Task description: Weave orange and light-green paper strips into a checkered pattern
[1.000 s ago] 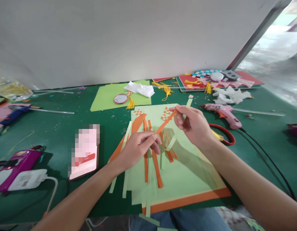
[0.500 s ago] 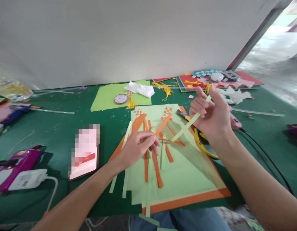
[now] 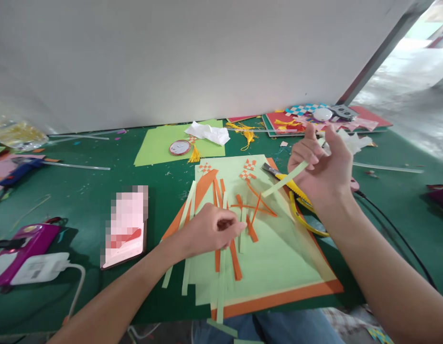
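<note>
My right hand point(image 3: 319, 165) is raised over the right edge of the sheets, its fingers closed on a pale green paper strip point(image 3: 284, 185) that slants down to the left. My left hand point(image 3: 216, 229) is low over the paper, thumb and fingertips pinched together. At its fingertips a thin orange paper strip point(image 3: 256, 209) shows almost edge-on. Beneath lie more orange strips point(image 3: 234, 260) and green strips point(image 3: 221, 286) on a pale green sheet point(image 3: 278, 258). Two small orange-and-white woven pieces point(image 3: 248, 169) rest near the sheet's top. A yellow utility knife point(image 3: 278, 176) lies beside my right hand.
A phone point(image 3: 124, 229) and a purple power strip point(image 3: 31, 243) lie to the left, a blue glue gun point(image 3: 22, 171) farther back. Yellow-handled scissors point(image 3: 303, 220) sit by my right wrist. Crumpled tissue point(image 3: 209, 133), a tape roll point(image 3: 179, 147) and yellow tassels point(image 3: 249, 136) lie along the back.
My left hand has moved down and slightly right, and the orange strip at its fingers has turned from broad face to edge. My right hand has shifted slightly right with the green strip.
</note>
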`<state>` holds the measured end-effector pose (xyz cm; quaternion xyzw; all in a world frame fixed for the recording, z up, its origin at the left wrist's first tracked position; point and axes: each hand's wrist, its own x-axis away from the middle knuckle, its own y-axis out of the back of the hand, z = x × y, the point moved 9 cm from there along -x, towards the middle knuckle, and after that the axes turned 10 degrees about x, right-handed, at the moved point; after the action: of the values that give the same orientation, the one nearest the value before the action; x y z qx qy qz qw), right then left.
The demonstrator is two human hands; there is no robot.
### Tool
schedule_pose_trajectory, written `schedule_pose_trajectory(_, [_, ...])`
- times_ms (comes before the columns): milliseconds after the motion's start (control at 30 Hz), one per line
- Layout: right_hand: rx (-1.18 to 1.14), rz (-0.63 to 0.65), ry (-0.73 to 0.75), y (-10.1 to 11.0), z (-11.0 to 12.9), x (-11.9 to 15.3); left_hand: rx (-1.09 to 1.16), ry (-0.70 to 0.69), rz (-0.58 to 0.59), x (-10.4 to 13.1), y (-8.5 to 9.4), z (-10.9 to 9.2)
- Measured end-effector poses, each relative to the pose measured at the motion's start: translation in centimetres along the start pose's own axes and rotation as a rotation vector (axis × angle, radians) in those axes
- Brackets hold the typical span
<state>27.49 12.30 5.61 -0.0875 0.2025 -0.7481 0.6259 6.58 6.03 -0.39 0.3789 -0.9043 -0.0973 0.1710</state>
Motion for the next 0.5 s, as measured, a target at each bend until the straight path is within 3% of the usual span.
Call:
schedule_pose_trajectory(100, [-0.009, 0.024, -0.030, -0.6, -0.5, 0.2, -0.003, 0.003, -0.102, -0.1, 0.9, 0.1])
schedule_pose_trajectory(267, [-0.235, 0.062, -0.112, -1.8, -1.3, 0.7, 0.059, -0.057, -0.239, 0.0, 2.2, -0.6])
schedule_pose_trajectory(500, [-0.143, 0.332, -0.216, -6.1, -3.6, 2.8, 0.306, -0.022, -0.133, -0.3, 1.4, -0.5])
